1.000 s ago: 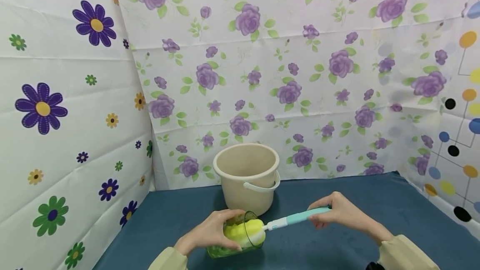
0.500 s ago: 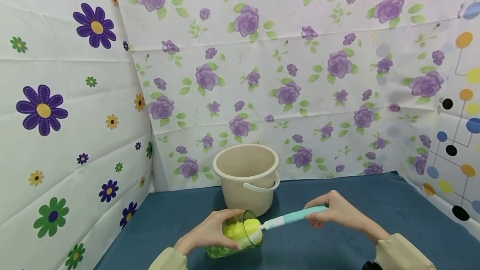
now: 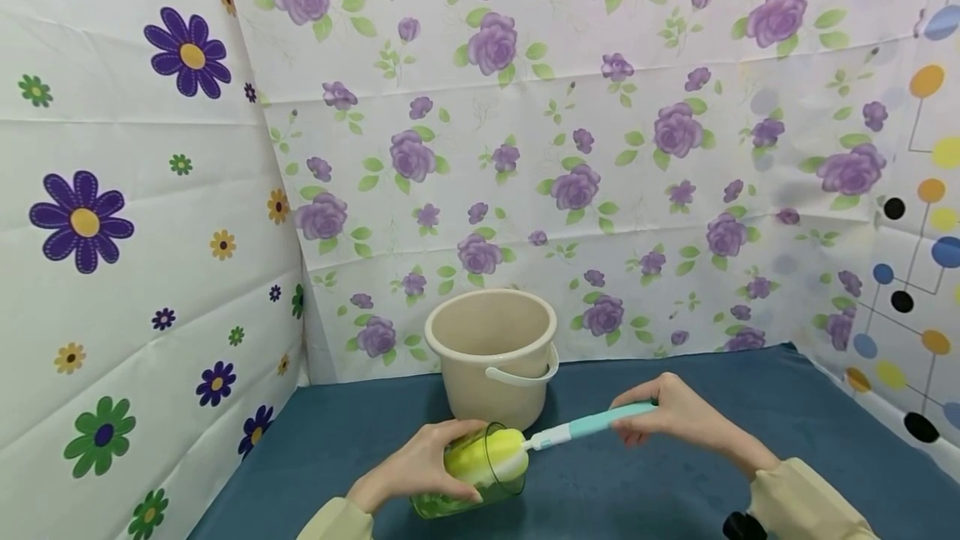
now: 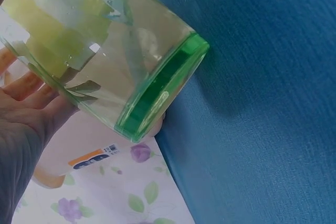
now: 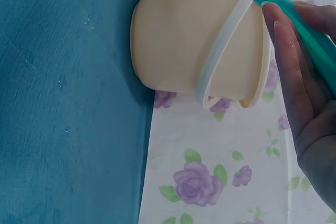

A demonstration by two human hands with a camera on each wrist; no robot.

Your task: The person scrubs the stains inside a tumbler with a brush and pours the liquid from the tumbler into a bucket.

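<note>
In the head view my left hand grips a clear green glass cup, tilted with its mouth toward the right. The cup's thick green base shows in the left wrist view, close to the blue cloth. A yellow and white sponge brush head sits partly inside the cup, its rear end at the rim. My right hand holds the brush by its teal and white handle. The right wrist view shows the fingers along the teal handle.
Behind the cup stands a beige bucket with a white handle hanging at its side. Blue cloth covers the table, with water drops on it in the right wrist view. Flowered sheets rise at the back and sides.
The sponge brush shifts a little within the cup: slightly deeper half a second ago, now drawn outward and raised, with the right hand a bit higher. The left hand and cup stay nearly still.
</note>
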